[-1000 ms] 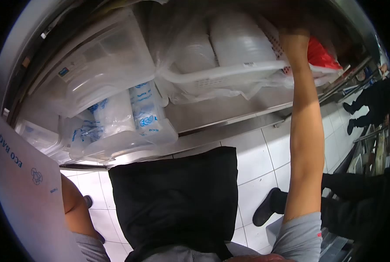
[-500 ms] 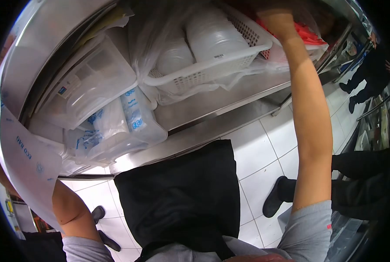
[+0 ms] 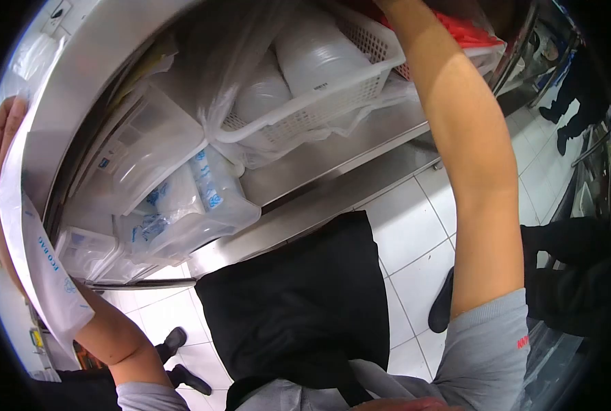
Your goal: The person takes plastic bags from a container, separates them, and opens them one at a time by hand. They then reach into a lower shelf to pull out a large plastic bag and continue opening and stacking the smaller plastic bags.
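Note:
At the far left, my left hand [image 3: 6,127] is closed at the upper edge of a white plastic bag printed "ECO BAG" [image 3: 35,246]. The bag hangs down along my left forearm. My right arm [image 3: 466,130] stretches up over the steel shelf under the counter, and my right hand is cut off at the top edge. Near that wrist stand a white perforated basket [image 3: 312,113] of stacked clear plastic containers [image 3: 319,51] and red plastic items [image 3: 463,31] in another basket. What my right hand touches is hidden.
Clear plastic bins [image 3: 148,137] and a bin with blue-printed packets [image 3: 206,181] sit on the left of the shelf [image 3: 339,161]. A black apron [image 3: 298,274] hangs before me. Other people's dark shoes and legs [image 3: 569,106] stand on the white tiles at both sides.
My left hand has come into view at the left, and the bag looks narrower, turned more edge-on. My right forearm has shifted left and up, taking the hand out of view. The camera view has moved slightly.

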A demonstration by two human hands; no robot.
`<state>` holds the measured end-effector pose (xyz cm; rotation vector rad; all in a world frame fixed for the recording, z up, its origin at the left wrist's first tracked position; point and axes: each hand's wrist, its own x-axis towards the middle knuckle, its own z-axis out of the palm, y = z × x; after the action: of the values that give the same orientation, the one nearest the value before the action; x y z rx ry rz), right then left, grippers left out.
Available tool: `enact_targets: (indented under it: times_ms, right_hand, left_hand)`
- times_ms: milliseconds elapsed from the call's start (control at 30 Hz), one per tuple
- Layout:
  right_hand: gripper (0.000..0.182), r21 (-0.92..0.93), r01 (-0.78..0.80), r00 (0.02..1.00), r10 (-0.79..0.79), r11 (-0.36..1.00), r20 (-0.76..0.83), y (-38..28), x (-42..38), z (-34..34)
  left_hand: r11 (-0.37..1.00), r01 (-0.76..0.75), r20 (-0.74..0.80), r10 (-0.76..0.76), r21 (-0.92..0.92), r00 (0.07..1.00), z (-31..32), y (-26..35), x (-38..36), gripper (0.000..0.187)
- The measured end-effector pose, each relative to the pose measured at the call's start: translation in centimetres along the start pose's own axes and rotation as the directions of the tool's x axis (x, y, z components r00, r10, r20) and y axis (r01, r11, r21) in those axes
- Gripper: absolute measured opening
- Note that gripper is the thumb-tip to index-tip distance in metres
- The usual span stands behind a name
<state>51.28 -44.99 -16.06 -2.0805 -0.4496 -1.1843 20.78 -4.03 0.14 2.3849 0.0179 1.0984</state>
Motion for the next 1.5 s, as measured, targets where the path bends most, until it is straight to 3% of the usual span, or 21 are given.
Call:
enact_targets:
  times_ms: [67, 200, 367, 400, 467, 500, 533, 600, 667, 700, 767, 833, 867, 900, 933, 1000, 1067, 1167, 1233, 1367, 1500]
  right_hand:
    - [0.037, 0.26, -0.072, 0.991, 0.098, 0.963, -0.09, -0.6, 0.3, -2.1]
    - [0.034, 0.689, -0.085, 0.935, 0.297, 0.72, -0.196, -0.6, -0.6, -7.4]
    - [0.031, 0.846, -0.02, 0.838, 0.471, 0.532, -0.276, 1.3, -6.1, -15.3]
    - [0.025, 0.865, 0.105, 0.901, 0.322, 0.49, -0.292, 6.0, -8.2, -16.9]
    - [0.03, 0.777, -0.022, 0.806, 0.471, 0.629, -0.359, 2.9, -11.6, -18.6]
    - [0.033, 0.736, -0.093, 0.769, 0.518, 0.67, -0.374, 3.6, -13.3, -19.3]
    - [0.033, 0.688, -0.134, 0.779, 0.505, 0.713, -0.371, 5.3, -15.3, -20.2]
    - [0.032, 0.523, -0.259, 0.775, 0.498, 0.812, -0.389, 6.5, -19.6, -20.5]
    - [0.03, 0.106, -0.452, 0.804, 0.456, 0.886, -0.382, 7.4, -23.7, -20.2]
    - [0.032, -0.206, -0.506, 0.839, 0.422, 0.838, -0.343, 8.5, -25.7, -20.2]
    - [0.037, -0.172, -0.548, 0.836, 0.542, 0.819, -0.085, 10.4, -29.1, -19.2]
    - [0.036, -0.217, -0.546, 0.808, 0.577, 0.809, 0.118, 11.0, -31.2, -17.8]
    - [0.036, -0.19, -0.596, 0.764, 0.624, 0.78, 0.165, 10.7, -31.6, -17.0]
    - [0.037, -0.167, -0.645, 0.715, 0.666, 0.746, 0.212, 10.4, -32.1, -16.3]
    - [0.037, -0.188, -0.622, 0.726, 0.65, 0.76, 0.225, 10.5, -32.6, -15.6]
    - [0.038, -0.234, -0.574, 0.743, 0.619, 0.785, 0.254, 11.1, -33.1, -14.2]
    - [0.039, -0.24, -0.556, 0.742, 0.606, 0.795, 0.288, 10.6, -33.1, -12.7]
    - [0.04, -0.161, -0.604, 0.713, 0.619, 0.781, 0.329, 10.0, -33.4, -11.1]
    - [0.041, -0.097, -0.636, 0.702, 0.626, 0.766, 0.34, 10.2, -33.7, -10.4]
    - [0.044, -0.028, -0.661, 0.702, 0.631, 0.75, 0.33, 11.9, -35.1, -9.1]
    - [0.038, 0.012, -0.779, 0.599, 0.739, 0.627, 0.31, 12.6, -35.5, -7.1]
  left_hand:
    - [0.998, -0.064, 0.003, 0.064, 0.015, 0.998, -0.5, -0.9, 0.4, 0.034]
    - [0.994, -0.106, -0.003, 0.106, 0.031, 0.994, -0.8, -1.3, 0.8, 0.039]
    - [0.988, -0.144, -0.071, 0.148, 0.064, 0.986, -0.7, -1.2, -0.2, 0.045]
    - [0.984, -0.161, -0.096, 0.167, 0.073, 0.981, -0.5, -1.0, -0.7, 0.046]
    - [0.984, -0.156, -0.114, 0.165, 0.083, 0.98, -0.3, -1.0, -0.9, 0.049]
    - [0.993, -0.075, -0.06, 0.081, 0.095, 0.995, -0.7, -1.0, -0.8, 0.05]
    - [0.994, 0.005, -0.003, -0.005, 0.11, 1.0, -1.0, -0.9, -0.1, 0.052]
    - [0.998, 0.006, -0.047, -0.003, 0.065, 0.999, -0.5, -0.9, -0.5, 0.051]
    - [0.999, -0.039, -0.062, 0.039, 0.003, 0.997, -0.6, -1.8, -0.3, 0.049]
    - [0.996, -0.081, -0.014, 0.081, -0.047, 0.997, -1.3, -2.5, 0.1, 0.048]
    - [0.974, -0.15, 0.117, 0.171, -0.168, 0.978, -2.7, -3.9, 1.0, 0.045]
    - [0.976, -0.101, 0.176, 0.136, -0.195, 0.975, -3.1, -4.1, 1.6, 0.044]
    - [0.988, -0.02, 0.152, 0.043, -0.154, 0.987, -3.1, -4.0, 1.8, 0.045]
    - [0.994, -0.033, 0.136, 0.047, -0.101, 0.99, -3.1, -4.0, 1.9, 0.047]
    - [0.998, -0.045, 0.121, 0.05, -0.047, 0.991, -3.1, -4.0, 2.0, 0.048]
    - [0.963, -0.256, 0.131, 0.243, 0.088, 0.961, -3.1, -4.7, 2.0, 0.051]
    - [0.912, -0.395, 0.122, 0.382, 0.109, 0.916, -3.0, -5.5, 2.0, 0.052]
    - [0.862, -0.5, 0.089, 0.493, 0.088, 0.865, -3.4, -6.4, 2.3, 0.053]
    - [0.806, -0.55, 0.141, 0.532, 0.218, 0.835, -4.3, -6.1, 2.7, 0.053]
    - [0.951, -0.309, 0.171, 0.3, 0.024, 0.938, -3.6, -5.6, 1.9, 0.052]
    - [0.954, -0.292, 0.112, 0.284, 0.063, 0.952, -3.1, -4.8, 1.2, 0.053]
